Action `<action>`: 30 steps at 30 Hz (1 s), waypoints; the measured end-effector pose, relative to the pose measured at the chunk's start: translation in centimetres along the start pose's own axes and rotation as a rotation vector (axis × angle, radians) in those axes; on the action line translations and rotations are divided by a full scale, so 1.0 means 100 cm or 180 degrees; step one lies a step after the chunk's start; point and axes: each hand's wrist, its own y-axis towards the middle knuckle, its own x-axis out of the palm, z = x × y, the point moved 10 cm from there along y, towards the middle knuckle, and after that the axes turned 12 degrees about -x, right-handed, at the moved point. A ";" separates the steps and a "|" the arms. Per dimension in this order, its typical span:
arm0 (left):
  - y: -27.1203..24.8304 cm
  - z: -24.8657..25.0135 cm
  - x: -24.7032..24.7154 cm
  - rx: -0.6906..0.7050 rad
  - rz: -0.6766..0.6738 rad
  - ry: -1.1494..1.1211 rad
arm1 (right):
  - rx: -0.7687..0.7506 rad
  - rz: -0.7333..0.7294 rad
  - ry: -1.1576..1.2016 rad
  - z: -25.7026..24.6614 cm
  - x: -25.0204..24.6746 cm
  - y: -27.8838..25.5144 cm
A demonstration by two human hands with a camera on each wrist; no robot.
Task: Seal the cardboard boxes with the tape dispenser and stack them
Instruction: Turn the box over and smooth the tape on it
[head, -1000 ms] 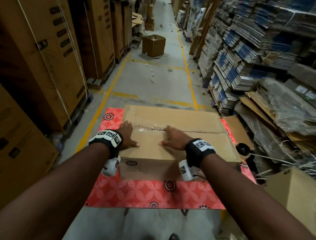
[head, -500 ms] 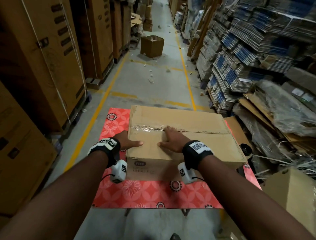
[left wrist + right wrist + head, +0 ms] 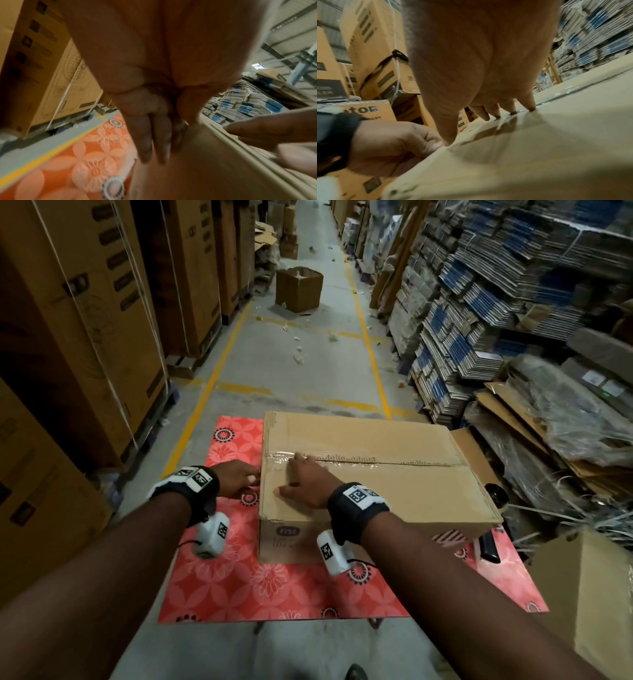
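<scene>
A closed cardboard box [image 3: 394, 491] lies on a red floral mat [image 3: 274, 587]. Clear tape [image 3: 342, 460] runs along its top seam. My right hand [image 3: 305, 481] presses flat on the box top at the left end of the seam, fingers spread [image 3: 529, 102]. My left hand [image 3: 239, 479] is against the box's left side wall, its fingers [image 3: 154, 142] straight and pointing down along the cardboard [image 3: 214, 169]. A black tape dispenser [image 3: 496, 496] is partly hidden behind the box's right end. Neither hand holds anything.
Tall strapped cartons [image 3: 85, 320] line the left of the aisle. Stacks of flattened cartons [image 3: 479, 320] and loose cardboard fill the right. An open box [image 3: 298, 288] stands on the floor ahead. Another cardboard box [image 3: 589, 594] sits at the lower right.
My left hand slid off the box top down to its left side wall. My right hand moved left along the taped seam toward the box's left end.
</scene>
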 end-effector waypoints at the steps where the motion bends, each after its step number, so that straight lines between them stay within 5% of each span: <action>1: 0.002 -0.006 -0.010 -0.0024 0.0042 -0.0022 | -0.0011 0.0008 -0.0010 -0.005 0.003 0.003; 6: 0.010 0.017 -0.068 0.0313 0.1103 0.0884 | 0.0216 -0.0150 -0.0177 -0.019 0.027 0.011; 13: 0.042 0.069 -0.033 0.0903 0.0635 0.2200 | 0.0333 -0.0232 -0.0333 -0.021 0.033 0.012; 25: 0.024 0.033 -0.021 0.0506 0.0902 0.1974 | -0.0279 -0.0623 -0.0649 -0.022 0.033 0.004; 30: -0.016 0.038 -0.014 0.0329 0.1380 0.2011 | -0.0706 -0.0552 -0.0715 -0.011 0.030 -0.016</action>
